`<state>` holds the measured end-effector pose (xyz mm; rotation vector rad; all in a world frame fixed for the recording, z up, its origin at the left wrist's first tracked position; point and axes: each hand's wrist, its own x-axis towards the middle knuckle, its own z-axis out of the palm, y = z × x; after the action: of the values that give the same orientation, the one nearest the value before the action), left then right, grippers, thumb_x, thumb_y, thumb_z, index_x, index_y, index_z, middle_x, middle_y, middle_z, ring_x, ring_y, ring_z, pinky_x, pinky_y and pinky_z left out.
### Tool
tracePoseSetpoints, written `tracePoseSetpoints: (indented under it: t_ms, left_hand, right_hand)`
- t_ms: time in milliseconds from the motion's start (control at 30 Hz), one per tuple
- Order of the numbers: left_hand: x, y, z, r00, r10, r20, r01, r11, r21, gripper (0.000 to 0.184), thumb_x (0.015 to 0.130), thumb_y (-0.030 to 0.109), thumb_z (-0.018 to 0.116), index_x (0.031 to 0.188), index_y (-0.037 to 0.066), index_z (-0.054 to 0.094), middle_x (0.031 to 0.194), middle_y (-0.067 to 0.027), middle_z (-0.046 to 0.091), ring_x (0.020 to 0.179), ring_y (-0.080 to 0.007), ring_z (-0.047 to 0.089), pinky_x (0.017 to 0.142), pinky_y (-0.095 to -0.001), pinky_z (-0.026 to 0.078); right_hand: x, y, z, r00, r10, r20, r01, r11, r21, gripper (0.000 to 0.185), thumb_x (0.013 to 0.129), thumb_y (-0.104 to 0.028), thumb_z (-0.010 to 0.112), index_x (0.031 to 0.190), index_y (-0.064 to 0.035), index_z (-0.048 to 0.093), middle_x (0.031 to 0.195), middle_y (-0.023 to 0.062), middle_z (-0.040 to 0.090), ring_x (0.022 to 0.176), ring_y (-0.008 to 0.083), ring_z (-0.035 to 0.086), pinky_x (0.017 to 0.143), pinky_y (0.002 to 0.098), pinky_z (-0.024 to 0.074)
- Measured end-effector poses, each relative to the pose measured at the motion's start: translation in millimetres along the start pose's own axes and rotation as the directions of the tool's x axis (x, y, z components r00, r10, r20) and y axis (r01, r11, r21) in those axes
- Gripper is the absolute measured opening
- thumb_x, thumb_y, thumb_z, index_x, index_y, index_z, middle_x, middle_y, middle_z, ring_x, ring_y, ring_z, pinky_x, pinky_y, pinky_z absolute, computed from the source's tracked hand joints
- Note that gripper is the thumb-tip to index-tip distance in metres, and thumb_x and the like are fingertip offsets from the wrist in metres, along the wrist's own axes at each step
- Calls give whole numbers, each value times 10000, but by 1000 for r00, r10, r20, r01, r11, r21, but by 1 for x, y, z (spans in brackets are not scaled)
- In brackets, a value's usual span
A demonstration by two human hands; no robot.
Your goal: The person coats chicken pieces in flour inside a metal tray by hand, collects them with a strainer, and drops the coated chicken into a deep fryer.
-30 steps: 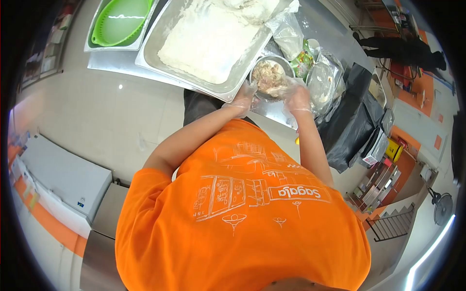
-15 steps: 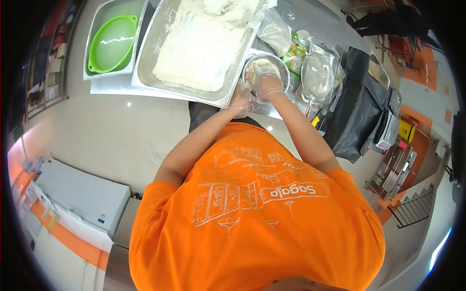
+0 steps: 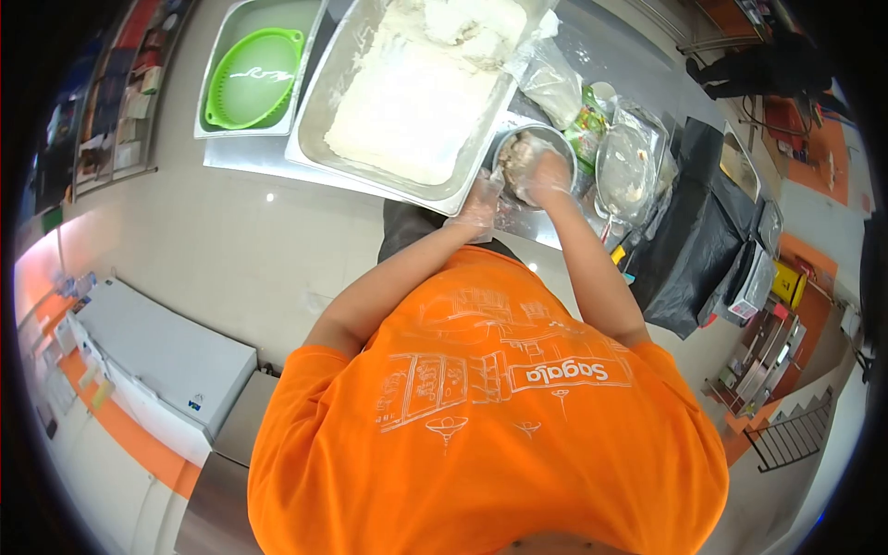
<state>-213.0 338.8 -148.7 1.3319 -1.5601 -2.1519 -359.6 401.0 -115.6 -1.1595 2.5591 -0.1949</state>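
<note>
A round metal bowl (image 3: 572, 153) holding a pale, lumpy meat-like mixture (image 3: 515, 159) stands at the steel table's near edge. My right hand (image 3: 548, 178), in a clear plastic glove, reaches into the bowl's right side and touches the mixture; its fingers are hidden. Beside the bowl's left rim is my left hand (image 3: 479, 203), also gloved, close to the corner of a large metal tray (image 3: 310, 129) of white flour (image 3: 407, 106). Its fingers are too blurred to tell their grip.
A green basket (image 3: 220, 97) lies in a metal pan at the left. Right of the bowl are a plastic bag (image 3: 552, 85), a green packet (image 3: 586, 129), a flour-dusted strainer (image 3: 625, 171) and black plastic (image 3: 680, 236). A person in dark clothes (image 3: 772, 67) is at the far upper right.
My right hand has moved from the bowl's right rim into the bowl. My left hand remains by the bowl's left side. The whole view has shifted.
</note>
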Motion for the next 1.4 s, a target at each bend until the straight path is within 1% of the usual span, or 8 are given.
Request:
tracePoseSetpoints:
  t_ms: [100, 233, 767, 833, 933, 1100, 1267, 1400]
  left_hand:
    - [20, -51, -4, 955, 284, 88, -297, 920, 257, 303, 921, 261, 595, 982, -35, 572, 945, -153, 559, 784, -270, 608, 564, -368, 540]
    - [12, -34, -1, 980, -101, 170, 133, 973, -187, 485, 938, 237, 593, 1292, -16, 379, 1220, -139, 438, 998, -245, 566, 609, -346, 591]
    - [24, -66, -2, 928, -107, 357, 214, 936, -278, 741, 923, 203, 618, 1446, 22, 126, 1335, -185, 384, 805, -204, 636, 593, -267, 565]
    - [32, -74, -3, 916, -93, 390, 192, 956, -223, 681, 921, 190, 617, 1420, 12, 190, 1266, -183, 462, 744, -189, 639, 568, -247, 557]
    - [27, -56, -10, 906, -99, 413, 210, 950, -233, 567, 916, 165, 614, 1352, -23, 304, 1110, -161, 559, 686, -165, 635, 520, -225, 540]
    - [-2, -10, -24, 924, -85, 374, 191, 947, -258, 422, 912, 141, 603, 1236, -49, 411, 984, -138, 581, 641, -149, 622, 479, -231, 521]
    - [4, -35, -15, 906, -133, 403, 195, 974, -118, 426, 912, 157, 591, 1269, 4, 416, 1184, -122, 533, 824, -168, 629, 572, -277, 548]
    - [-5, -12, -31, 907, -32, 419, -8, 995, 95, 514, 925, 217, 598, 1336, 20, 361, 1236, -113, 500, 978, -187, 602, 671, -322, 554]
  right_hand:
    - [-17, 1, -26, 994, 47, -100, -21, 969, 245, 339, 711, -113, 717, 1028, -15, 654, 972, 179, 694, 880, 317, 680, 783, 380, 530]
    - [-24, 22, -29, 984, 179, 21, -151, 753, 641, 353, 722, -91, 745, 1039, 11, 628, 946, 131, 705, 842, 221, 672, 769, 324, 522]
    - [-43, 26, -84, 950, 312, 23, -257, 735, 627, 317, 885, -47, 592, 1190, 21, 536, 1161, 122, 635, 1021, 194, 629, 876, 313, 508]
    - [-45, 17, -104, 946, 322, 22, -221, 597, 771, 329, 900, -22, 566, 1222, 21, 515, 1199, 133, 615, 1051, 216, 622, 885, 329, 516]
    - [-44, -6, -140, 921, 341, 187, -143, -150, 978, 391, 889, 31, 565, 1271, 6, 484, 1223, 146, 596, 1082, 268, 620, 877, 383, 552]
    - [-17, -94, -186, 967, 74, 242, -224, -192, 955, 312, 901, -82, 593, 1199, -11, 535, 1164, 178, 613, 932, 274, 666, 661, 358, 574]
    - [48, -175, -87, 931, -150, 332, -321, 95, 942, 280, 873, -179, 636, 1091, -8, 598, 1081, 167, 660, 859, 295, 650, 653, 365, 537]
    - [76, -209, -22, 874, -421, 244, 316, 872, 373, 274, 886, -184, 601, 1123, -47, 615, 1043, 192, 663, 885, 317, 642, 814, 360, 512]
